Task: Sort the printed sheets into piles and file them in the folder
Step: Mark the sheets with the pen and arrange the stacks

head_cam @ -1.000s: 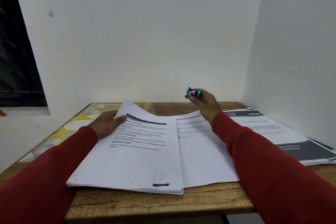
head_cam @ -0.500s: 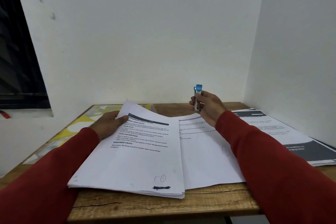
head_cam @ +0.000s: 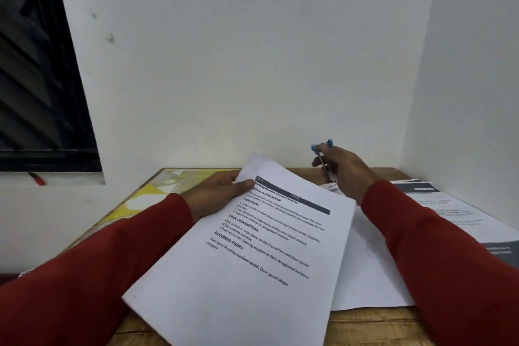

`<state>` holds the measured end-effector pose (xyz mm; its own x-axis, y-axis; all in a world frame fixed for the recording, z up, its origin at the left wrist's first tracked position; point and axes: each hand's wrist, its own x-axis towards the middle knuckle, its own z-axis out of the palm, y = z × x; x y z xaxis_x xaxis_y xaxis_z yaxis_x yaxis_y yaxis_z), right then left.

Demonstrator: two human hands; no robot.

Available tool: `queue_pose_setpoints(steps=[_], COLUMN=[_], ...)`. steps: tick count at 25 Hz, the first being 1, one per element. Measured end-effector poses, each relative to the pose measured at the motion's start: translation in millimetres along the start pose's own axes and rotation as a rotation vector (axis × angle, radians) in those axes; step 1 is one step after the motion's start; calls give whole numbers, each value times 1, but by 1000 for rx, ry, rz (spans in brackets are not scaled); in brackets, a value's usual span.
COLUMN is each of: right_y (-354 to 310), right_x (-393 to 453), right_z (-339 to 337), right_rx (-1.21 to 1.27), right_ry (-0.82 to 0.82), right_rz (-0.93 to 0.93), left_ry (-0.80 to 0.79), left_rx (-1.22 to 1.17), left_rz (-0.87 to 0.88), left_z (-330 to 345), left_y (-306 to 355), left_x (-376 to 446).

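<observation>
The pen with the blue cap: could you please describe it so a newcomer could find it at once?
Start at the wooden table in the white corner. Above its far edge, the right hand holds a slim pen. Its blue cap is the only blue thing among white sheets.

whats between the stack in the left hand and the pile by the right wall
In the head view, a flat white sheet with a faint pen circle lies between the held stack and the right pile; the right forearm crosses above it.

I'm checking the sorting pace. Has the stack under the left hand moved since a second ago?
Yes. The stack has swung clockwise and now covers part of the sheet beside it; left hand holds its top edge.
</observation>
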<state>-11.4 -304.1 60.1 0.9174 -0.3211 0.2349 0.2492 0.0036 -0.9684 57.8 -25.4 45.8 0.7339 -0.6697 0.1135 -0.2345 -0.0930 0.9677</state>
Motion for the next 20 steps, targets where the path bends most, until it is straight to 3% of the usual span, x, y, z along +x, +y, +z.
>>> queue_pose_setpoints(steps=[3, 6, 12, 20], right_y=[-8, -10, -12, -18], right_x=[-2, -13, -15, -15], right_z=[-3, 3, 18, 13], right_rx=[-69, -367, -676, -759], right_ry=[-60, -124, -253, -266], right_rz=[-26, -208, -275, -305], left_ry=[-94, -134, -103, -141], left_rx=[-8, 8, 46, 80], left_rz=[-23, 26, 130, 164], left_z=[15, 20, 24, 27], left_y=[-9, -25, -32, -31], left_x=[4, 7, 7, 3])
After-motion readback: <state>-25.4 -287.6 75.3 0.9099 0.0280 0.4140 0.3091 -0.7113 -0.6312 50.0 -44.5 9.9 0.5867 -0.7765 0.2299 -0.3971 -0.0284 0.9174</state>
